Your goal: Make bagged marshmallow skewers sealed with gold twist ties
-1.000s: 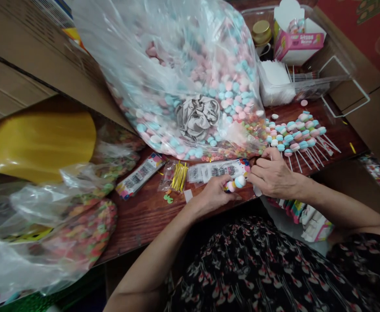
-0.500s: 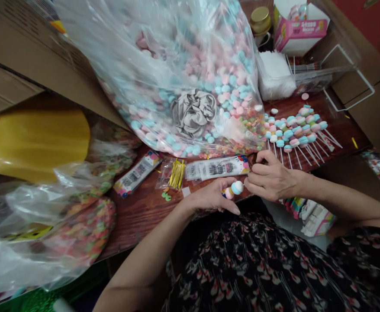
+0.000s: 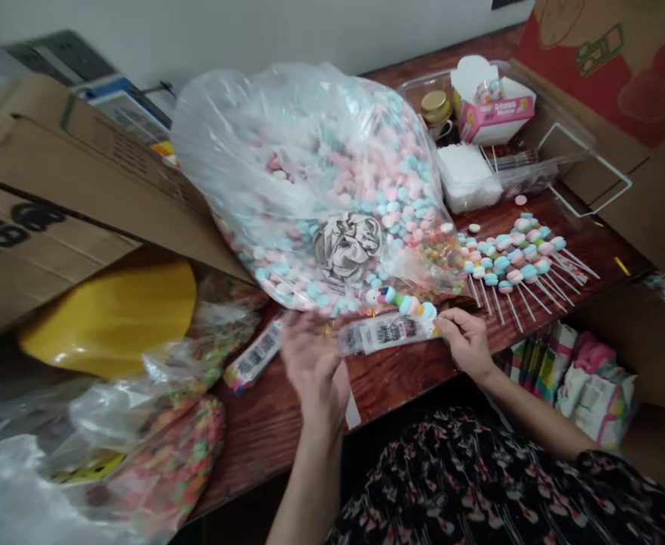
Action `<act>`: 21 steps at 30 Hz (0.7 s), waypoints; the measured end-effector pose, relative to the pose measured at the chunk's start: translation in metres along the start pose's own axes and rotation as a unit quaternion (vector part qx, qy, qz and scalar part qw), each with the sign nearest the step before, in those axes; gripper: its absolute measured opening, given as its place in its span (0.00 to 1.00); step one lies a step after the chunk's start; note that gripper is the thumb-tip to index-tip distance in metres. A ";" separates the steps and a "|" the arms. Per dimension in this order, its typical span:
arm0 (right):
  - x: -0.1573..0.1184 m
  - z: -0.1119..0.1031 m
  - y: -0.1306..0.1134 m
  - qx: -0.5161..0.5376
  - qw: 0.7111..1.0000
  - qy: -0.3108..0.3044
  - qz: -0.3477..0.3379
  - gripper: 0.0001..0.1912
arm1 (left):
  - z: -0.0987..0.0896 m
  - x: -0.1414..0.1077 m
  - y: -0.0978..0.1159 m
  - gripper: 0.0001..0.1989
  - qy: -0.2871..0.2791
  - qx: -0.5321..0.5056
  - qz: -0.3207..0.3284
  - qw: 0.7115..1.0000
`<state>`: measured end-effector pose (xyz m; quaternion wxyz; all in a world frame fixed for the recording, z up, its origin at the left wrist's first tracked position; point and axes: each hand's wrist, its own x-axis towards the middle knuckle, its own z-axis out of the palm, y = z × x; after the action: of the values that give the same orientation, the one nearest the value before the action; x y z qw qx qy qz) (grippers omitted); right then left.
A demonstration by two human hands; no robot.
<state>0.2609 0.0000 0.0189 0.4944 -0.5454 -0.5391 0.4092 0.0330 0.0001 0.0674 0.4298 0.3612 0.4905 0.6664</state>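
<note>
The right hand (image 3: pixel 466 341) appears to pinch the right end of the pastel, bead-like candy skewer (image 3: pixel 406 304) at the frame's centre; the blurred left hand (image 3: pixel 313 367), left of it, looks spread. A light, steady pinch should avoid squashing the candies.

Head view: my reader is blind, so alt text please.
A person's right hand is at the end of printed packets, beside strung candies; the blurred left hand is open. Behind is a big candy bag, candy sticks at right.
</note>
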 end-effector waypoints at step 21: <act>-0.007 0.042 0.001 -0.014 0.992 -0.080 -0.097 0.11 | 0.066 0.025 -0.013 0.23 -0.057 -0.205 -0.176 0.961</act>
<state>0.2196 -0.0027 0.0100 0.4796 -0.4631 -0.6325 0.3942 0.0863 0.0478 0.0728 0.6325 0.2112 0.3739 0.6447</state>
